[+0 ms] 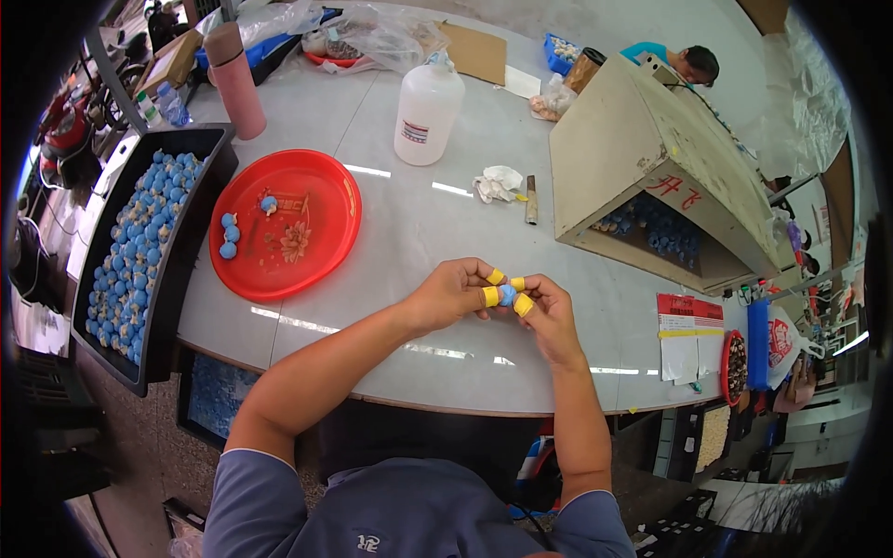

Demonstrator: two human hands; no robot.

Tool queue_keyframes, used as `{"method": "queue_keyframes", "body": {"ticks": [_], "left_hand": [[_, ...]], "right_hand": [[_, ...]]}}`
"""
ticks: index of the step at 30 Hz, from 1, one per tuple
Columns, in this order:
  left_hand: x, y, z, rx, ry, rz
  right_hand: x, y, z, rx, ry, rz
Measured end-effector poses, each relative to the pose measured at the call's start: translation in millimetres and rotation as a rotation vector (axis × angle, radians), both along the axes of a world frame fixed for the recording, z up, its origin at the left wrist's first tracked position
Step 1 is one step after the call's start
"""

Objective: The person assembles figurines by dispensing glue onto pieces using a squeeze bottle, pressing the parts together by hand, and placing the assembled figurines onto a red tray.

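Over the near part of the table, my left hand (452, 296) and my right hand (554, 325) meet with their fingertips pinched on a small blue ball (507, 295). Yellow tape wraps the thumbs and forefingers of both hands. Most of the ball is covered by the fingers, so its details are hidden. To the left of my hands lies a round red plate (327, 219). A few similar blue balls (229, 236) rest on it, and one with a pale tuft (269, 205) sits apart from them.
A black tray (223, 153) full of blue balls (139, 251) stands at the left edge. Behind are a pink bottle (239, 93), a white plastic bottle (429, 112), crumpled tissue (499, 183) and a taped stick (531, 200). A beige metal box (642, 139) occupies the right; a person (696, 65) sits beyond.
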State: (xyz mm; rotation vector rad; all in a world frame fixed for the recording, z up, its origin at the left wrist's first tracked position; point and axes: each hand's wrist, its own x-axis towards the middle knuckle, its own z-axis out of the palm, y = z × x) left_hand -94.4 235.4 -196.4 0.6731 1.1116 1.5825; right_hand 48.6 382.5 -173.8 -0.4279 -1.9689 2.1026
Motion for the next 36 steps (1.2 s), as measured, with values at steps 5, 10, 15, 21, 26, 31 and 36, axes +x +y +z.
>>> {"method": "queue_keyframes", "body": {"ticks": [5,10,15,21,26,31,36], "left_hand": [[3,1,-4,0.022,-0.033,0.017],[5,2,-5,-0.006,0.032,0.015],[6,2,-2,-0.023,0.084,0.014],[8,2,-6,-0.043,0.130,0.033],[9,4,-10,-0.050,0.192,0.038],[10,4,-7,-0.016,0.122,0.086],[1,1,-1,-0.044,0.025,0.011]], "right_hand": [[2,0,-4,-0.018,-0.017,-0.019],[3,0,-2,-0.021,-0.025,-0.010],[4,1,-4,-0.042,-0.024,-0.007],[2,-2,-2,-0.023,-0.024,-0.008],[1,-4,-8,0.051,0.002,-0.020],[1,-1,-13,0.170,0.045,-0.020],[4,6,-8,-0.182,0.070,0.026]]}}
